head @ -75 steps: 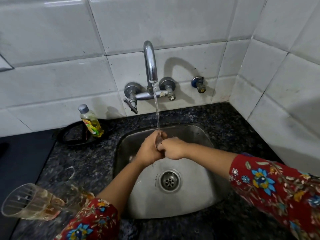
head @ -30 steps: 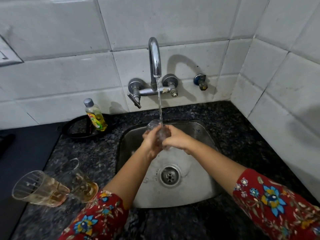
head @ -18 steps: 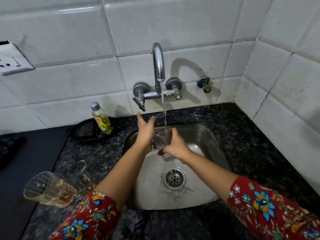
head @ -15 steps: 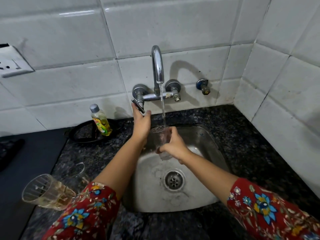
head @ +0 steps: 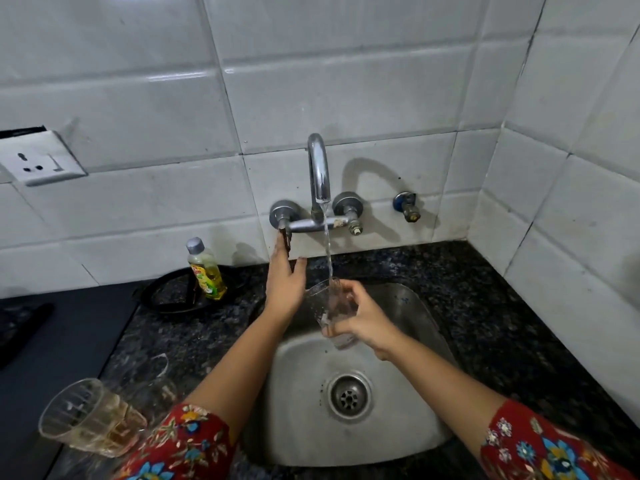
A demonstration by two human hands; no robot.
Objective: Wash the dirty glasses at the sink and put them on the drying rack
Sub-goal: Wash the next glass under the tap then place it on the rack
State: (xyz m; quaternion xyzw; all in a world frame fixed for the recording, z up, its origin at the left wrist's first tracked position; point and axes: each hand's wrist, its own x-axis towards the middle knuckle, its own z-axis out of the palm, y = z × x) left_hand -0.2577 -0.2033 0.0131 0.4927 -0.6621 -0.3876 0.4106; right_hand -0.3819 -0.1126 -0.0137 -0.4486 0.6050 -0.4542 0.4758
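My right hand (head: 367,323) grips a clear glass (head: 332,311) over the steel sink (head: 408,427), tilted under the running stream from the tap (head: 318,168). My left hand (head: 285,278) reaches up with its fingertips on the tap's left lever handle (head: 285,235); it holds nothing else. A dirty ribbed glass (head: 90,417) with yellowish residue stands on the counter at the lower left, with a second clear glass (head: 152,386) just behind it. No drying rack is in view.
A bottle of yellow dish liquid (head: 206,270) stands on a black plate (head: 173,296) left of the sink. A dark cooktop (head: 52,341) fills the far left. White tiled walls close the back and right. A socket (head: 38,162) sits on the left wall.
My left hand let go of the glass and rose to the tap's left lever. My right hand alone now keeps the glass under the stream.
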